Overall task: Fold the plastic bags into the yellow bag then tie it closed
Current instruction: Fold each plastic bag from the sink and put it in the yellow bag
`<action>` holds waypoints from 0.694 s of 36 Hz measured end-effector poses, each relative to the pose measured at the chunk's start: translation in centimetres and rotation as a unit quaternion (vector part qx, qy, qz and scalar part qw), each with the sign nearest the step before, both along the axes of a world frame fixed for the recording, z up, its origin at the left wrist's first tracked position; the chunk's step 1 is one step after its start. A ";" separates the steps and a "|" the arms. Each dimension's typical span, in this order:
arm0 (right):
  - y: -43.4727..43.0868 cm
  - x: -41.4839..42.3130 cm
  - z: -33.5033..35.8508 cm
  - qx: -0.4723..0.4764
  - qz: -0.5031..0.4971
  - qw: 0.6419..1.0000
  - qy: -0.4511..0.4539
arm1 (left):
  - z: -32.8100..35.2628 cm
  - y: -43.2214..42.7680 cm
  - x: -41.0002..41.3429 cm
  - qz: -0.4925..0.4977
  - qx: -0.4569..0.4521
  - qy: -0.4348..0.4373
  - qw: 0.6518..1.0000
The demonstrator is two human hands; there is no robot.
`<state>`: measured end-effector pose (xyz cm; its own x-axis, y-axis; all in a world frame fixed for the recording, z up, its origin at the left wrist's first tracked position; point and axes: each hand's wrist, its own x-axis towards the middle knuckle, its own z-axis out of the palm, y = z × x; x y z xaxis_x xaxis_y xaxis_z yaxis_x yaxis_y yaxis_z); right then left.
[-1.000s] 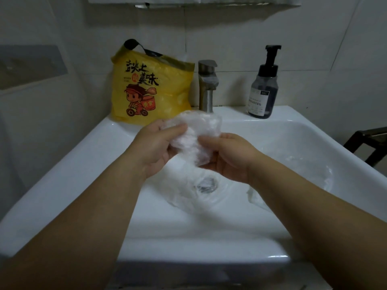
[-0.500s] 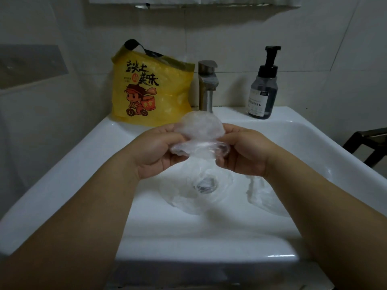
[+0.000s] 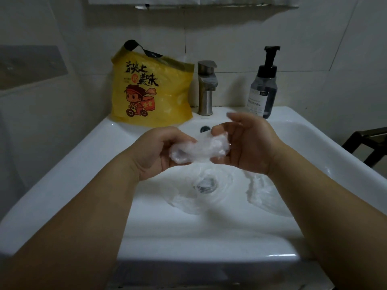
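White wall tiles back a white sink [image 3: 62,181], seen from the head camera looking down into the basin. On the sink's back rim at the left stands the yellow bag [image 3: 150,93], printed with a cartoon figure, its dark handle loop up and its top open. Just right of it rises the metal faucet [image 3: 206,88], and farther right a dark pump bottle [image 3: 263,88].

Over the basin both hands hold one crumpled clear plastic bag [image 3: 199,150]. The left hand [image 3: 159,151] grips its left end with curled fingers. The right hand [image 3: 249,145] cups the right end, thumb bent over it, forefinger lifted and blurred.

Below them, a second clear bag [image 3: 201,193] lies over the drain and a third clear bag [image 3: 261,191] lies to its right.
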<state>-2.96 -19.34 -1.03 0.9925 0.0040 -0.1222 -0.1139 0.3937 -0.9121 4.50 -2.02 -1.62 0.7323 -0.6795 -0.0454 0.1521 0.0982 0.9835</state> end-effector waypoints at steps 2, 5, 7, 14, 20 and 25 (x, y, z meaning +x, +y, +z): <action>0.1 0.1 -0.2 -0.038 0.009 0.999 0.008 | -0.3 -0.1 0.3 0.045 0.033 -0.034 0.998; 0.7 0.2 -0.9 -0.115 0.035 0.993 0.018 | -0.8 -0.2 0.4 0.099 0.120 -0.173 0.973; 1.0 0.3 -1.3 -0.141 0.049 0.989 0.005 | -1.0 -0.2 0.4 0.097 0.155 -0.221 0.958; 0.8 0.5 -1.3 -0.207 -0.019 0.978 -0.024 | -1.2 -0.1 0.5 0.089 0.171 -0.238 0.952; 0.9 0.6 -1.6 -0.332 -0.056 0.940 -0.057 | -1.2 -0.2 0.3 0.093 0.167 -0.263 0.946; 0.7 0.5 -1.6 -0.442 -0.066 0.891 -0.076 | -1.6 -0.2 0.5 0.097 0.189 -0.309 0.927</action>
<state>-2.50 -18.68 -2.64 0.9826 -0.1454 0.1158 0.0312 -0.4852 -0.8738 5.04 -2.26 -3.25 0.8046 -0.5533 0.2157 -0.4364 -0.3045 0.8467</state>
